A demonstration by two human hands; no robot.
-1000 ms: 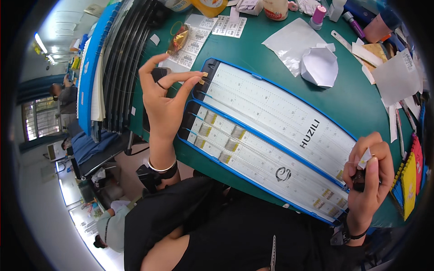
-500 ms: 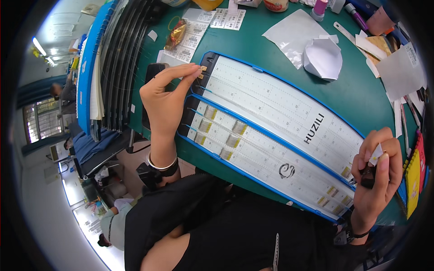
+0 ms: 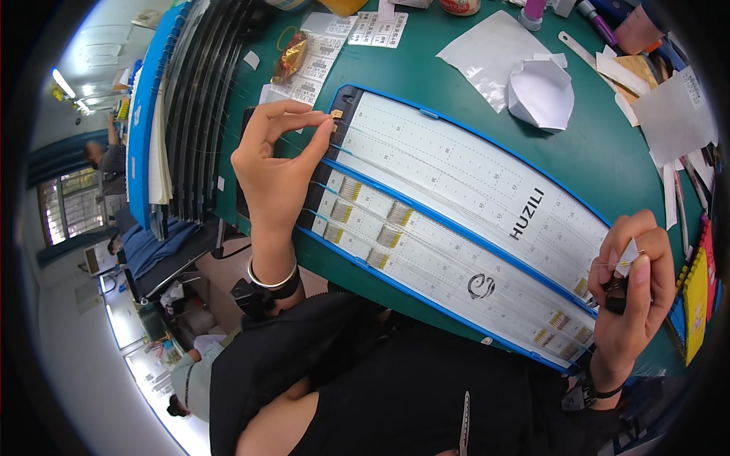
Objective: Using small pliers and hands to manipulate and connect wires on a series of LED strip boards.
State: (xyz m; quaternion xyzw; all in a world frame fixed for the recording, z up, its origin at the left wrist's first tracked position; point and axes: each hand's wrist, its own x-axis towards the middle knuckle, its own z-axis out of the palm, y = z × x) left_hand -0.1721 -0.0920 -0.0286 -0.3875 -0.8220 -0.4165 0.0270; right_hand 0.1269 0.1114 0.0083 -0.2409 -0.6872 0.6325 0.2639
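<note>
A long two-part case with white ruled panels (image 3: 456, 163) and blue edges lies open and slanted across the table. Fine strands run along it, and rows of small yellow-tipped springs (image 3: 399, 213) sit in the lower half. At its upper left corner, my left hand (image 3: 274, 163) is closed in a pinch beside a small tan block (image 3: 336, 114); whatever lies between the fingertips is too fine to make out. Over the case's right end, my right hand (image 3: 635, 281) is closed, gripping a small white paper piece (image 3: 628, 257) between thumb and fingers. A dark object (image 3: 616, 295) is tucked under those fingers.
Black upright racks (image 3: 194, 114) and a blue binder (image 3: 148, 106) stand at the left. Behind the case are label sheets (image 3: 319, 57), a gold wrapper (image 3: 290, 57), a clear plastic bag (image 3: 483, 61) and a folded paper cup (image 3: 540, 95). Yellow booklets (image 3: 696, 308) stand at right.
My left fingertips have lowered slightly beside the tan block, still pinched. My right hand has shifted a little upward and left, and the white paper piece in it has tilted.
</note>
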